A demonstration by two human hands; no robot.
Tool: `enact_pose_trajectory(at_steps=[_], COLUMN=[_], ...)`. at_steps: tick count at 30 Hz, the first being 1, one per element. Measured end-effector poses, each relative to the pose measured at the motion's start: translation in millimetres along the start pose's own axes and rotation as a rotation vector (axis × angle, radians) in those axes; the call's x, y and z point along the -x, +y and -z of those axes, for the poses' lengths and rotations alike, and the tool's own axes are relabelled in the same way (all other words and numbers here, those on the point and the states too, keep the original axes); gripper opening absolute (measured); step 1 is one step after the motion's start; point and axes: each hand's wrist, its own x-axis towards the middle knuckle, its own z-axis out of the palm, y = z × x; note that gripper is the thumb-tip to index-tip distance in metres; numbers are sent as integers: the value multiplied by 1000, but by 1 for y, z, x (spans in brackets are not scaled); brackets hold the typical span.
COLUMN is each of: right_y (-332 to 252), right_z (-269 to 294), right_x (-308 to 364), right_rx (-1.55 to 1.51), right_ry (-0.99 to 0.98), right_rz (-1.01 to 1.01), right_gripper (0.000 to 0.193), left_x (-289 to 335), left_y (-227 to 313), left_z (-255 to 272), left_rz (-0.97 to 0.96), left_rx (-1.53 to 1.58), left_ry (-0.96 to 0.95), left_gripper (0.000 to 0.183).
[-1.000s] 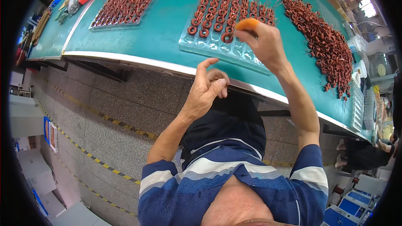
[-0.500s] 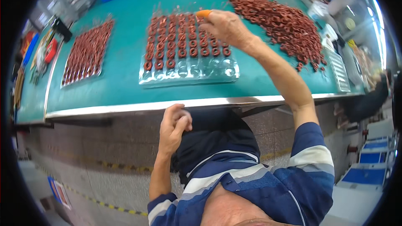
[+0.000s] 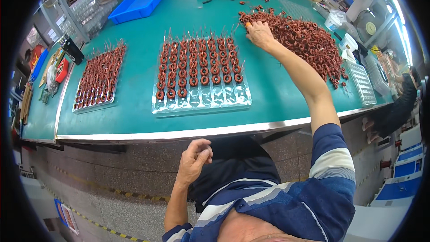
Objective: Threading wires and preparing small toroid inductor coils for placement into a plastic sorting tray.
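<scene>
Head view: I cannot tell whether my right hand (image 3: 260, 34), at the red coil pile (image 3: 309, 40), grips anything; gently freeing one coil should avoid snagging neighbours.

No text, label or number can be read on the bench (image 3: 273, 92) or the things on it; any print on the board (image 3: 69, 218) beyond its front left corner is too small.

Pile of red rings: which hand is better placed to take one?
Probably the right hand: it is at the left edge of the pile; the left hand is short of the table.
</scene>
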Motion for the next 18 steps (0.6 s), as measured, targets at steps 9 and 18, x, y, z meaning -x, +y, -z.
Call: enact_pose_trajectory(at_steps=[9,18], right_y=[27,-31], right_z=[-16,110], right_x=[6,121], right_rx=[-329,-853], right_ry=[274,465], right_rz=[-66,41], right_gripper=[21,33], left_x=[2,-46], left_y=[5,41], left_z=[-3,-49], left_rz=[39,-165], left_rx=[-12,192], left_ry=[-19,21], left_gripper=[22,33])
